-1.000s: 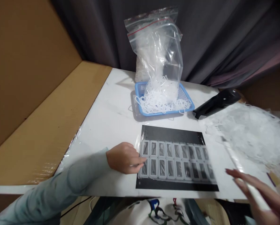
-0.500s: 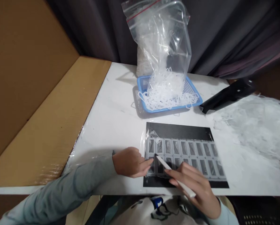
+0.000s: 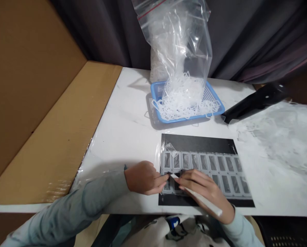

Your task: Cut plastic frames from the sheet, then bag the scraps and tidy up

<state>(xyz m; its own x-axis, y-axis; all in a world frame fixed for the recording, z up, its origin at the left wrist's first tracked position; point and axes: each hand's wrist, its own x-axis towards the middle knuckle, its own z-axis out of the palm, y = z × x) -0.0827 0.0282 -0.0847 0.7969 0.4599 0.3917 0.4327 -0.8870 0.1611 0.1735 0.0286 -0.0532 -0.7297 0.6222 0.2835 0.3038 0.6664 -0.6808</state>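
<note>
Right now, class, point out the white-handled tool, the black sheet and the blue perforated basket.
White-handled tool [image 3: 204, 201]: head view, middle of the bare handle.
Black sheet [image 3: 201, 144]: head view, its far strip.
Blue perforated basket [image 3: 211, 93]: head view, its right inner wall.

Left arm [image 3: 76, 206]: sleeved in pale grey-blue, rising obliquely from the lower left towards the centre; wrist [image 3: 126, 181] nearly straight. Left hand [image 3: 143, 176]: back uppermost, index finger [image 3: 161, 179] extended towards the right hand, thumb on the near side, remaining fingers curled under; whether the tips pinch cannot be made out. Right arm [image 3: 242, 228]: entering from the lower right, only a short length of matching sleeve visible. Right hand [image 3: 207, 192]: back uppermost, directed leftward, fingers bent and drawn together with the thumb in a pen-like grip. The fingertips of both hands lie near one another.
</note>
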